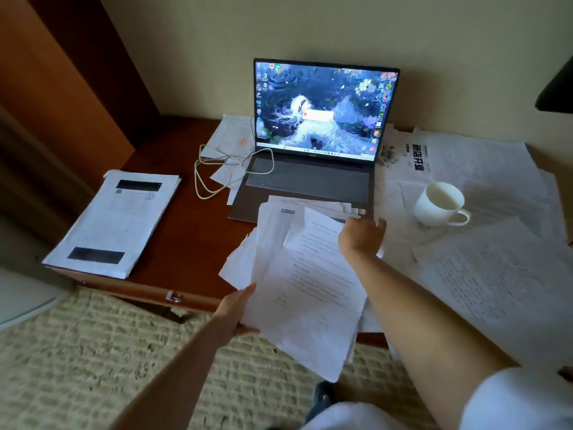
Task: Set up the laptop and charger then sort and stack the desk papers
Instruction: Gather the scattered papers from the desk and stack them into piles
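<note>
An open laptop [313, 169] with a lit screen stands at the back of the wooden desk [183, 243]. A white charger cable [223, 169] lies coiled at its left, one loop over the keyboard corner. My left hand [238, 308] grips the near left edge of a loose bundle of papers [304, 280] held over the desk's front edge. My right hand [361, 235] rests on the bundle's far right side, fingers curled over the sheets. The bundle's far end overlaps the laptop's front. A neat paper stack [114, 221] lies on the desk's left corner.
A white mug [440, 203] stands on scattered sheets [496, 231] covering the right half of the desk. More papers [232, 135] lie behind the laptop's left side. A small drawer handle [175, 297] shows on the desk front. Patterned carpet [93, 352] lies below.
</note>
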A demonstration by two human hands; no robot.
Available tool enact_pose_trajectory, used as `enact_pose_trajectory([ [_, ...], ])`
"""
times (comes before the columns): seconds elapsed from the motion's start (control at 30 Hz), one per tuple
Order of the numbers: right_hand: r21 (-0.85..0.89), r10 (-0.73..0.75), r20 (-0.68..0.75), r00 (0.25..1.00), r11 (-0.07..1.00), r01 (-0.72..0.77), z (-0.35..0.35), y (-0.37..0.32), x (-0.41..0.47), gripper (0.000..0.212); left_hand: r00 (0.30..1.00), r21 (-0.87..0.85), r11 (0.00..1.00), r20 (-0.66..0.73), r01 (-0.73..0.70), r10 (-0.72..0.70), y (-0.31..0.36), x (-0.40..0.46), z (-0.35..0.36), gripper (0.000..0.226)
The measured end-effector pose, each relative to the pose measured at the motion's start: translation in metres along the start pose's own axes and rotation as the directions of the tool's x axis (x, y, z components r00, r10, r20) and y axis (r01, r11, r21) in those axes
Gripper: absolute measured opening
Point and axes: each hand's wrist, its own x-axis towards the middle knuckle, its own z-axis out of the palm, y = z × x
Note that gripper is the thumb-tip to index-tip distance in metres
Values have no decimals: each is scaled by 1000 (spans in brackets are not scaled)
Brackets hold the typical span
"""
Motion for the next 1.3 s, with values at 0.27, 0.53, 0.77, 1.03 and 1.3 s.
enact_pose_trajectory([
  [0.27,190,-78,-5,997,979,78,18,-28,19,58,996,240,969,-51,-57,71,3,2,11,21],
  [0.53,203,-249,116,961,953,223,33,-12,-11,55,987,295,946,-44,-133,153,-2,-1,14,31],
  [0.77,217,-56,20,998,975,50,22,30,-78,34,898,295,878,-117,-377,425,-3,-24,15,32],
  [1.03,122,138,213,967,979,-166,42,80,-164,37,758,269,778,-197,-568,621,-30,-52,12,27],
  [1.3,80,79,95,992,993,-87,56,128,-172,42,783,226,792,-150,-568,604,-46,-56,55,31],
])
